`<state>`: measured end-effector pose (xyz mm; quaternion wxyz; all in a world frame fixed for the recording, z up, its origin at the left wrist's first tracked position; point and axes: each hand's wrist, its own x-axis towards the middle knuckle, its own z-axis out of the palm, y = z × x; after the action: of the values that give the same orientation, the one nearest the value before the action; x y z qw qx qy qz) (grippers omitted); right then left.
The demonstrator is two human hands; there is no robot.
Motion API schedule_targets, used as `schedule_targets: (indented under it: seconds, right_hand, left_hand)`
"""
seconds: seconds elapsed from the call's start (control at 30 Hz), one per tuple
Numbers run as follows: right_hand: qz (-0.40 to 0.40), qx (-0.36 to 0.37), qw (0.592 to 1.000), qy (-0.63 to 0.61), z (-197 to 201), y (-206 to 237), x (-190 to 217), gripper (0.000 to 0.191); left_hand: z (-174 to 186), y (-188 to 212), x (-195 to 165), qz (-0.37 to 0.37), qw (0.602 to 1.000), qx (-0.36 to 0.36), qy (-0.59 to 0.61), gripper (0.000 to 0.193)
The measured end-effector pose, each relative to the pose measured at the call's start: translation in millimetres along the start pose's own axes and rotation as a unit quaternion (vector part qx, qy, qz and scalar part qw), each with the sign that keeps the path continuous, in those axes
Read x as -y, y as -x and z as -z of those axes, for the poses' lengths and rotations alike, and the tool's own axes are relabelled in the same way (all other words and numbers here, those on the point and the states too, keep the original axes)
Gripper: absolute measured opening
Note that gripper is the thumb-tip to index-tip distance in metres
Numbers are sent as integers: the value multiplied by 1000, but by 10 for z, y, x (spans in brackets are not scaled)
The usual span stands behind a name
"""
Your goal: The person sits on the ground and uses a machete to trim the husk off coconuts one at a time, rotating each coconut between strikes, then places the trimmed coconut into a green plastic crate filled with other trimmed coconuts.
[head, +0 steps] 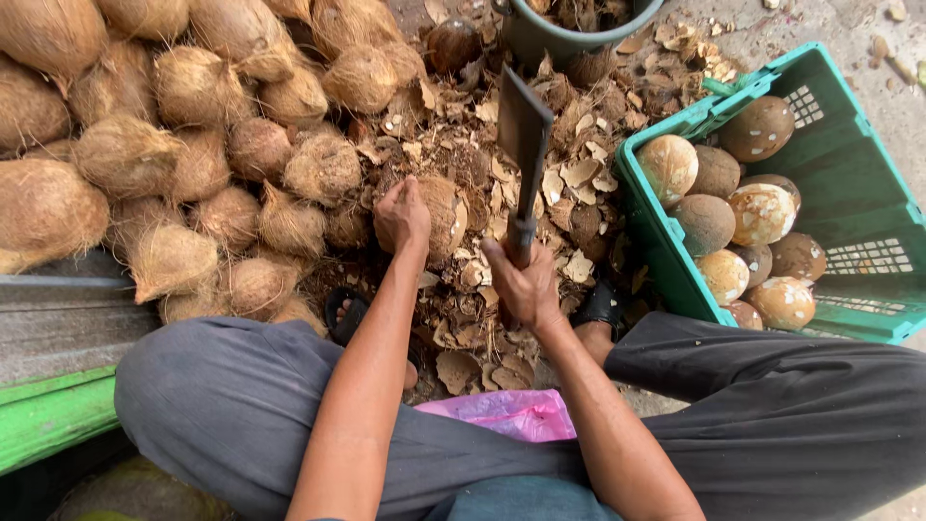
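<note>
Cleaver raised over a coconut on the ground.

My left hand (402, 218) clasps the coconut (439, 218) on the chip-strewn ground; my right hand (523, 282) is closed round the cleaver (524, 145) handle. The blade's long axis points up and away, just right of the coconut. A husk pile (174, 145) lies left, a green crate (849, 174) right.

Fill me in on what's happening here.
A seated person steadies a husked coconut on the ground with the left hand, while the right hand grips a cleaver raised blade-up above it. A heap of fibrous, unpeeled coconuts lies to the left. Shell chips litter the ground around the work spot. To the right, a green plastic crate holds peeled coconuts.
</note>
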<state>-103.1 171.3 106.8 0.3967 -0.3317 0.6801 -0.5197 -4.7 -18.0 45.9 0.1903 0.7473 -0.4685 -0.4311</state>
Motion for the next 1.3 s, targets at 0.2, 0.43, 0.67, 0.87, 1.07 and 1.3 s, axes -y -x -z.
schedule_targets:
  seconds: [0.2, 0.43, 0.67, 0.87, 1.07, 1.3]
  right_hand:
    - [-113, 52, 980, 154, -174, -22, -81, 45]
    - [-179, 29, 969, 169, -115, -118, -415, 27]
    - [-168, 15, 977, 129, 30, -226, -459, 32]
    - [-101, -16, 994, 30, 96, -86, -132, 34]
    - [-235, 67, 961, 130, -164, -28, -64, 46]
    - [-13, -14, 999, 49, -82, 19, -250, 48]
  left_hand:
    - [-87, 40, 35, -45, 996, -71, 6, 31]
    - [-41, 85, 57, -28, 999, -28, 7, 29]
    - [-36, 57, 42, -43, 998, -48, -18, 31]
    - [-16, -3, 66, -98, 994, -31, -45, 29]
    - [-20, 22, 35, -108, 992, -51, -52, 28]
    - [-30, 58, 46, -63, 997, -20, -36, 32]
